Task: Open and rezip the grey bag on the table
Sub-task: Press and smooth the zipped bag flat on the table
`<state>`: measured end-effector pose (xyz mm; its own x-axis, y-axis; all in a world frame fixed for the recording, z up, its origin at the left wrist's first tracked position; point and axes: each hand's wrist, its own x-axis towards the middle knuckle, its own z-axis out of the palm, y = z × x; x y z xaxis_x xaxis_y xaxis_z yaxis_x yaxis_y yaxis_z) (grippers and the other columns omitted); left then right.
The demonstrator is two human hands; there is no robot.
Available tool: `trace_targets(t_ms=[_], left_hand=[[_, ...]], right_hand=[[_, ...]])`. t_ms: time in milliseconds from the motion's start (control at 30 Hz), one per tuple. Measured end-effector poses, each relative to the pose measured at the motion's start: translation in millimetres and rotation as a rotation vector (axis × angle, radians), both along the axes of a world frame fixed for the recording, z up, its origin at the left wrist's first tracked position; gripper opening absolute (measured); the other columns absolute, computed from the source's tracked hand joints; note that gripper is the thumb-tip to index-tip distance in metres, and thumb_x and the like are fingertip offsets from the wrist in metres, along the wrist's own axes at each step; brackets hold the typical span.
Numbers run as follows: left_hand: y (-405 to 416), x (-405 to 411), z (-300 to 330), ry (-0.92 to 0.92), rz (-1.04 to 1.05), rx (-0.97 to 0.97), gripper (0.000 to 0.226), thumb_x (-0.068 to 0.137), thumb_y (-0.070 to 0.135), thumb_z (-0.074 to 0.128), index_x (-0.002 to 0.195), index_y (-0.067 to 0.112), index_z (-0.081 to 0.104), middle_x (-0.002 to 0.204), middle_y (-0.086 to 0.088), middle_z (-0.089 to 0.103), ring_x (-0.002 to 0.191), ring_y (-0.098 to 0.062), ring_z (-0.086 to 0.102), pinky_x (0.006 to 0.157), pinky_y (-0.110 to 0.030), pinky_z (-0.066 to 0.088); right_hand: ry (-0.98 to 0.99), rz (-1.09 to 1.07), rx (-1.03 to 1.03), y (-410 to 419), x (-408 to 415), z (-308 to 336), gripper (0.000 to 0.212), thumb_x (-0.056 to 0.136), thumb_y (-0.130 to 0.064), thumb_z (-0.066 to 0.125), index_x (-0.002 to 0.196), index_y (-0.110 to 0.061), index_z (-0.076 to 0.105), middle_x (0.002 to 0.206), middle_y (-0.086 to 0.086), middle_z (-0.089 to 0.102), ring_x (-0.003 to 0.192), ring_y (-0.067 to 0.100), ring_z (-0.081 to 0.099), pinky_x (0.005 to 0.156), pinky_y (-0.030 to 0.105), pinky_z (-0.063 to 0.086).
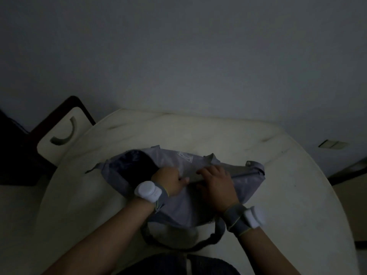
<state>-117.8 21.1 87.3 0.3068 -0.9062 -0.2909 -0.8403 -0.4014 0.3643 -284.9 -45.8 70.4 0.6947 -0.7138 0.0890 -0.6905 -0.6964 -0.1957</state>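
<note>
A grey fabric bag (186,203) lies flat on the round white table (288,195), its strap looping toward me. The left part of its top gapes open onto a dark inside (135,165); the right part of the zip (246,174) is closed. My left hand (170,180) pinches the bag's top edge just right of the gap. My right hand (216,182) presses on the bag beside it, fingers curled over the zip line. Whether either hand holds the zip pull is hidden. Both wrists wear grey bands with white units.
A pale chair (59,133) with a dark frame stands at the table's far left edge. A plain wall rises behind the table, with a switch plate (332,144) at the right. The room is dim. My lap shows at the bottom.
</note>
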Motion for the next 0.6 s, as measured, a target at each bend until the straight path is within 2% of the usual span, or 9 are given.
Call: trace_targets(t_ms=[67,133,233,367,433,500,600], left_hand=[[-3.8,-2.7,-10.1,0.099,-0.025,0.007,0.045,0.088,0.042,0.057,0.054,0.012,0.051,0.064,-0.007,0.057,0.067,-0.025,0.057,0.057,-0.027,0.034],[-7.9,-3.6,-17.4,0.113,-0.041,-0.001,0.042,0.084,0.036,0.062,0.05,0.017,0.046,0.064,-0.005,0.058,0.067,-0.023,0.06,0.059,-0.029,0.041],[-8.0,-7.5,-15.0,0.081,-0.019,-0.032,0.027,0.081,0.032,0.061,0.06,0.015,0.054,0.076,-0.01,0.066,0.075,-0.026,0.063,0.064,-0.028,0.046],[-9.2,-15.6,-1.6,0.094,-0.003,-0.185,0.026,0.079,0.034,0.055,0.068,0.011,0.063,0.077,-0.008,0.07,0.078,-0.028,0.065,0.065,-0.031,0.051],[-11.3,-17.8,11.5,0.029,0.012,-0.289,0.03,0.074,0.036,0.048,0.076,0.014,0.068,0.086,-0.005,0.072,0.085,-0.026,0.066,0.069,-0.029,0.051],[-17.0,-18.8,25.7,-0.103,0.015,-0.325,0.027,0.075,0.033,0.05,0.081,0.015,0.069,0.091,-0.005,0.072,0.09,-0.028,0.064,0.072,-0.03,0.048],[-19.9,-7.8,36.2,-0.217,0.017,-0.309,0.026,0.07,0.032,0.049,0.077,0.014,0.065,0.091,-0.009,0.07,0.088,-0.031,0.063,0.07,-0.032,0.047]], right_hand=[[0.092,0.006,0.008,-2.8,4.1,-8.2,0.035,0.073,-0.047,0.061,0.098,-0.025,0.068,0.097,0.001,0.067,0.095,0.03,0.061,0.081,0.04,0.047],[0.129,-0.007,0.005,-4.2,5.4,-15.1,0.03,0.072,-0.05,0.055,0.085,-0.027,0.069,0.085,-0.002,0.068,0.085,0.027,0.063,0.075,0.037,0.049],[0.122,-0.005,-0.024,-0.8,8.7,-19.4,0.03,0.073,-0.051,0.046,0.068,-0.027,0.064,0.072,-0.005,0.064,0.072,0.022,0.06,0.069,0.032,0.046],[-0.008,-0.018,0.011,-6.8,7.5,-17.0,0.019,0.074,-0.043,0.052,0.067,-0.026,0.058,0.07,-0.003,0.061,0.069,0.024,0.059,0.07,0.034,0.036],[-0.127,-0.052,0.03,-13.6,4.6,-6.1,0.015,0.074,-0.036,0.054,0.07,-0.023,0.06,0.071,0.001,0.062,0.069,0.026,0.059,0.069,0.034,0.043],[-0.23,-0.077,0.014,-18.7,1.8,6.8,0.015,0.074,-0.029,0.051,0.072,-0.02,0.062,0.072,0.003,0.062,0.068,0.027,0.058,0.064,0.03,0.044],[-0.308,-0.108,-0.025,-21.9,-2.7,14.4,0.023,0.073,-0.027,0.042,0.072,-0.017,0.063,0.071,0.004,0.062,0.068,0.026,0.058,0.059,0.028,0.043]])
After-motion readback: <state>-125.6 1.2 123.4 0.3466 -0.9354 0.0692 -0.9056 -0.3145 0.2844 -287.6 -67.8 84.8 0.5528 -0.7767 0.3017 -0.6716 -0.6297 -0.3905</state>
